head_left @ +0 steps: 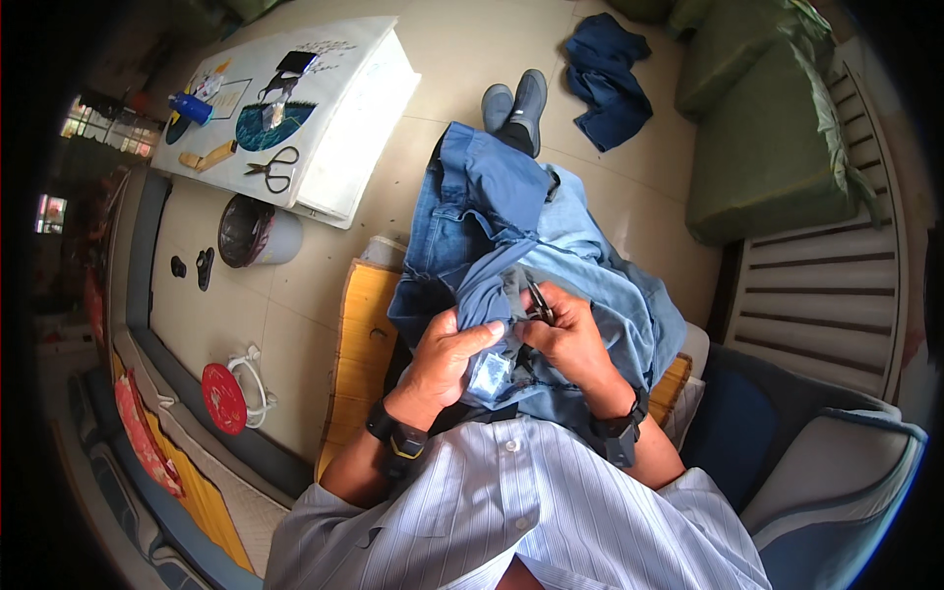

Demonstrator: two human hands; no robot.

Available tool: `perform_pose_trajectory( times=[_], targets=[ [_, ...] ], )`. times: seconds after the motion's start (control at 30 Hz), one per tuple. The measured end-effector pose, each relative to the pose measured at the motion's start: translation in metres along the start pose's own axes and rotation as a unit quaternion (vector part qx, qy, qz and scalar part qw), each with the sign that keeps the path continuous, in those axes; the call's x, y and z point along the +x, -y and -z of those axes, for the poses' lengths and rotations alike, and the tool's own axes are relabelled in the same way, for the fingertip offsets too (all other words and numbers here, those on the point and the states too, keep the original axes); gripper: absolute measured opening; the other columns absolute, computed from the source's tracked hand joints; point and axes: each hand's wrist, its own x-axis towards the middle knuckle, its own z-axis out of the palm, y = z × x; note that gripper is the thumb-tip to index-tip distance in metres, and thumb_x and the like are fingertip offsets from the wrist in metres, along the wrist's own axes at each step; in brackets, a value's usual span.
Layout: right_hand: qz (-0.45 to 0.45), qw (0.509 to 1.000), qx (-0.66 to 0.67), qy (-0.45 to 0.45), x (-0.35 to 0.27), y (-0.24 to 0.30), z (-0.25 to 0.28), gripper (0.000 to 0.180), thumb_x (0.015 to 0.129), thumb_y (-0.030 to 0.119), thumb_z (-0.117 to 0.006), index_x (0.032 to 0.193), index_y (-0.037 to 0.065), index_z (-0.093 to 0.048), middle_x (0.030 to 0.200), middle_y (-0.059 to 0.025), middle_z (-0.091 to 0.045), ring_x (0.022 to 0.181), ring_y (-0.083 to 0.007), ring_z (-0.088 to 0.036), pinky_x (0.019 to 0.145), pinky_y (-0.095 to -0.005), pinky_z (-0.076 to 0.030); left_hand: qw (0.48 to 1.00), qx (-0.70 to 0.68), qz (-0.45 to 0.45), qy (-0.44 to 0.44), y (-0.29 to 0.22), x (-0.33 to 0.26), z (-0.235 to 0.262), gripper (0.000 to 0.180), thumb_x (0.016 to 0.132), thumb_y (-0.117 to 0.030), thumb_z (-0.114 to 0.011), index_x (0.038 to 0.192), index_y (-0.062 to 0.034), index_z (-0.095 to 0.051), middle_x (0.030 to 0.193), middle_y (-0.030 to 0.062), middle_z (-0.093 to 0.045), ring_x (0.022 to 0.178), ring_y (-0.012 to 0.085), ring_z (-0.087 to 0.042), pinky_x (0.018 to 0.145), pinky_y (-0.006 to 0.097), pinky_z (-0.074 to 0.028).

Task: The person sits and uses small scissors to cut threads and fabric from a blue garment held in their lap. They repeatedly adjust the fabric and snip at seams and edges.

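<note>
Blue denim trousers (629,295) lie bunched over my lap, with smoother blue cloth (492,172) on top towards my knees. My left hand (442,356) is closed on a gathered fold of blue fabric, its thumb pressed along the cloth. Close beside it, my right hand (572,342) grips small dark thread snips (540,299) with the blades pointing away from me. The fingertips of both hands nearly meet at a grey piece of fabric (515,292). Just below them is a shiny whitish patch (490,376), whose kind I cannot make out.
A white table (359,138) at the far left holds black-handled scissors (274,171) and a blue bottle (191,108). Below it stands a bin (277,237). Another blue garment (608,84) lies on the floor. Green-covered bundles (767,138) and a slatted bench (816,305) are at right.
</note>
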Motion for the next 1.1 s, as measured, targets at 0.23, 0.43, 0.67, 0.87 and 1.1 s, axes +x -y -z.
perform_pose_trajectory(
  times=[0.23, 0.43, 0.67, 0.87, 1.1],
  targets=[
    [-0.079, 0.995, 0.057, -0.01, -0.001, 0.007, -0.002, 0.017, 0.084, -0.005, -0.066, 0.095, 0.007, -0.062, 0.08, 0.0095, -0.051, 0.073, -0.0024, -0.044, 0.065, -0.0223, -0.037, 0.995, -0.097, 0.017, 0.002, -0.01, -0.012, -0.004, 0.037, 0.094, -0.011, -0.072, 0.129, -0.001, -0.066, 0.115, 0.0053, -0.072, 0.103, 0.0154, -0.068, 0.095, 0.033, -0.054],
    [-0.085, 0.985, 0.152, -0.02, 0.001, 0.013, -0.003, 0.02, 0.082, -0.006, -0.068, 0.096, 0.008, -0.064, 0.073, 0.0061, -0.054, 0.056, -0.0039, -0.046, 0.051, -0.0238, -0.035, 0.989, -0.143, 0.004, 0.023, 0.001, -0.009, 0.009, 0.045, 0.093, -0.011, -0.071, 0.135, -0.0004, -0.061, 0.122, 0.0086, -0.072, 0.108, 0.021, -0.069, 0.099, 0.036, -0.054],
    [-0.077, 0.976, 0.196, -0.049, 0.007, 0.015, -0.004, 0.021, 0.083, -0.007, -0.071, 0.096, 0.007, -0.063, 0.071, 0.0041, -0.056, 0.049, -0.0049, -0.045, 0.044, -0.0237, -0.033, 0.993, 0.102, -0.046, 0.024, -0.016, -0.021, -0.005, 0.042, 0.09, -0.006, -0.077, 0.13, -0.001, -0.064, 0.111, 0.0002, -0.068, 0.097, 0.0089, -0.064, 0.089, 0.028, -0.053],
    [-0.043, 0.997, 0.044, -0.049, -0.001, 0.021, -0.007, 0.017, 0.087, 0.003, -0.076, 0.097, 0.004, -0.062, 0.077, 0.0061, -0.054, 0.066, -0.0038, -0.047, 0.057, -0.023, -0.038, 0.997, 0.075, -0.003, 0.014, -0.009, -0.017, 0.008, 0.03, 0.096, -0.009, -0.073, 0.124, -0.0022, -0.067, 0.107, -0.0011, -0.071, 0.095, 0.0069, -0.065, 0.088, 0.027, -0.054],
    [-0.082, 0.997, -0.01, 0.005, -0.017, 0.017, -0.006, 0.03, 0.077, 0.001, -0.084, 0.096, 0.008, -0.062, 0.075, 0.0063, -0.055, 0.064, -0.0046, -0.048, 0.056, -0.0238, -0.039, 1.0, -0.003, -0.008, 0.029, -0.002, -0.017, 0.003, 0.034, 0.1, -0.01, -0.068, 0.132, -0.0005, -0.063, 0.12, 0.005, -0.071, 0.106, 0.0136, -0.067, 0.097, 0.032, -0.053]
  ],
)
